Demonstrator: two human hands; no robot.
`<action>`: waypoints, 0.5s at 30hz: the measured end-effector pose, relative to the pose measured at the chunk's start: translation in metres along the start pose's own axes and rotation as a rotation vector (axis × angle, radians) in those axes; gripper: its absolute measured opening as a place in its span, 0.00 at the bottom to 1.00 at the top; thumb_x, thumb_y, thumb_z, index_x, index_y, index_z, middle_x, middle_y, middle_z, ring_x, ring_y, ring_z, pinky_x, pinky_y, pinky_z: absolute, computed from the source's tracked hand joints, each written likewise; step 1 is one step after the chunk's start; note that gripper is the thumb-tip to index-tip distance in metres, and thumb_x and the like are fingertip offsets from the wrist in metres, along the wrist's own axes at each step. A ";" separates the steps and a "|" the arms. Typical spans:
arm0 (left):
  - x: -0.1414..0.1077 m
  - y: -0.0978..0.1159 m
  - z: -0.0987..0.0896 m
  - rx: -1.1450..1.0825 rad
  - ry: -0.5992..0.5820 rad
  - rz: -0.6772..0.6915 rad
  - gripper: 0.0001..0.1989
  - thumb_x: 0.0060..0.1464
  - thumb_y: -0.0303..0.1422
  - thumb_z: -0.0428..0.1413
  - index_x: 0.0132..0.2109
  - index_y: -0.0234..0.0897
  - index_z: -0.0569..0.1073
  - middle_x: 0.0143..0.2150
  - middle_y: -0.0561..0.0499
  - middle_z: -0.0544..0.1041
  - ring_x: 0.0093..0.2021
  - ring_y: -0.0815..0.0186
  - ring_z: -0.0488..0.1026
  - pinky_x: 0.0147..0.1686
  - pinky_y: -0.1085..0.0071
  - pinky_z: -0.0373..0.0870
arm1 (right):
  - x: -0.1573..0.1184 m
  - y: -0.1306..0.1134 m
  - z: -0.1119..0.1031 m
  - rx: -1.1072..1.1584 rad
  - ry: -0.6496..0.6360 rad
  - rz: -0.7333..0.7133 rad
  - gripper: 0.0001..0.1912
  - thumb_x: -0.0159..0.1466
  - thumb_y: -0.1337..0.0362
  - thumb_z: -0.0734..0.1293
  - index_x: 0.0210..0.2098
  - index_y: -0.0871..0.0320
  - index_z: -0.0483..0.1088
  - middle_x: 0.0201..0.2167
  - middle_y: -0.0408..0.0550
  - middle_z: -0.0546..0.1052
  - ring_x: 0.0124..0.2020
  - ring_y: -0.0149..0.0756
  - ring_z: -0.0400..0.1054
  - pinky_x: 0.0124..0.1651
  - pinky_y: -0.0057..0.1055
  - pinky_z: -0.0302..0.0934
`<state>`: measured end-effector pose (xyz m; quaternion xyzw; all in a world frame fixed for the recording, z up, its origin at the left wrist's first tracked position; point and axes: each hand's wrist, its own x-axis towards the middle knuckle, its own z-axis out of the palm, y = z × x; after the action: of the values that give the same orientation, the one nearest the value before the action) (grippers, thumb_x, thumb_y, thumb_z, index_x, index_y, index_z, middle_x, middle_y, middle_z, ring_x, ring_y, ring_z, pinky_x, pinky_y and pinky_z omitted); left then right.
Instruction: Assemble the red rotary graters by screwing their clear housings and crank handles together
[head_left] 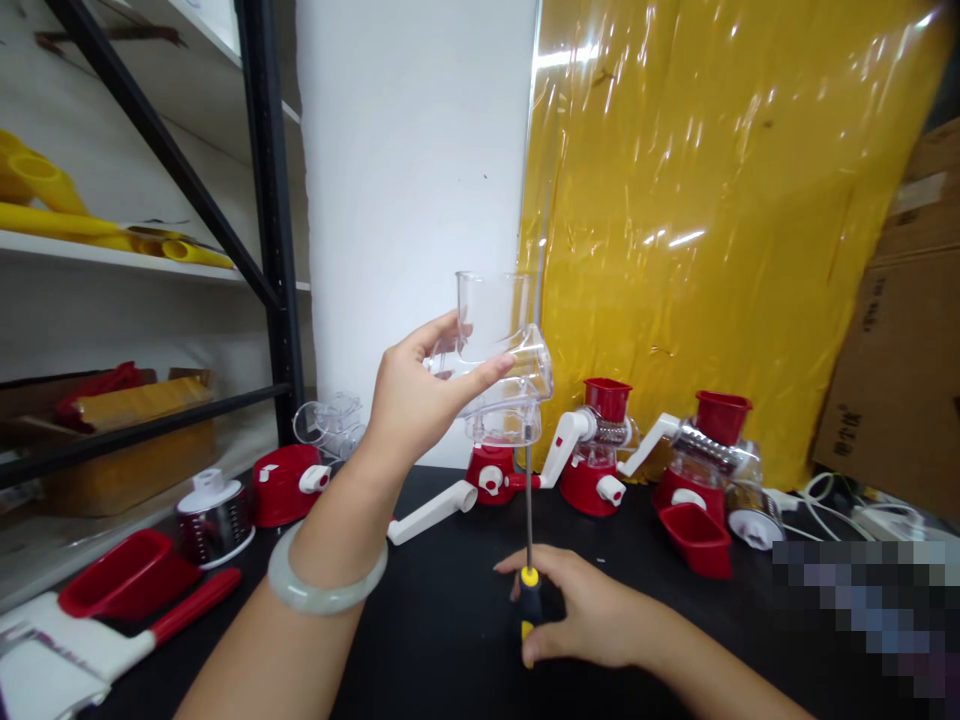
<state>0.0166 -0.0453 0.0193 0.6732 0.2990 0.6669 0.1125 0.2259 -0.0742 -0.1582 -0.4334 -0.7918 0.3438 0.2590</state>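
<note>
My left hand [420, 385] is closed round a clear plastic grater housing [491, 300], raised above the table with its square chute upward. In my right hand [577, 610] is a screwdriver [529, 510] with a black and yellow handle. Its shaft points straight up, and the tip meets or overlaps the housing's underside; contact cannot be told for sure. Behind the housing stands a red base [491, 470] with a white knob. A white crank handle [433, 512] lies in front of that base.
Two rotary graters [600, 450] [705, 440] stand at the back right, with a red hopper [696, 540] before one. On the left are another red base [286, 485], a drum grater [216, 515], a red hopper [129, 575] and a white slicer part [45, 650]. A black-framed shelf [262, 150] rises behind.
</note>
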 end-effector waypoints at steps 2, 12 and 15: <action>0.000 -0.001 0.000 0.001 0.005 -0.001 0.39 0.40 0.48 0.71 0.57 0.33 0.77 0.52 0.39 0.82 0.53 0.52 0.78 0.53 0.59 0.75 | -0.002 0.000 -0.003 0.039 -0.035 -0.043 0.42 0.48 0.60 0.82 0.61 0.53 0.70 0.56 0.52 0.73 0.57 0.48 0.68 0.63 0.42 0.61; 0.001 -0.001 0.000 0.000 0.011 -0.003 0.38 0.40 0.47 0.71 0.57 0.33 0.77 0.53 0.38 0.81 0.54 0.52 0.77 0.53 0.58 0.75 | 0.001 -0.001 0.003 -0.014 0.017 0.030 0.38 0.45 0.62 0.83 0.55 0.52 0.75 0.48 0.48 0.75 0.50 0.46 0.69 0.54 0.38 0.65; 0.001 0.000 0.000 0.005 0.007 -0.008 0.38 0.40 0.47 0.71 0.57 0.33 0.77 0.53 0.39 0.81 0.54 0.52 0.77 0.53 0.59 0.75 | -0.001 -0.001 -0.002 0.008 -0.064 -0.055 0.38 0.50 0.62 0.81 0.60 0.52 0.71 0.53 0.50 0.71 0.52 0.43 0.67 0.56 0.37 0.63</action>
<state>0.0167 -0.0446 0.0198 0.6699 0.3037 0.6682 0.1121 0.2278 -0.0746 -0.1565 -0.3990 -0.8099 0.3536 0.2446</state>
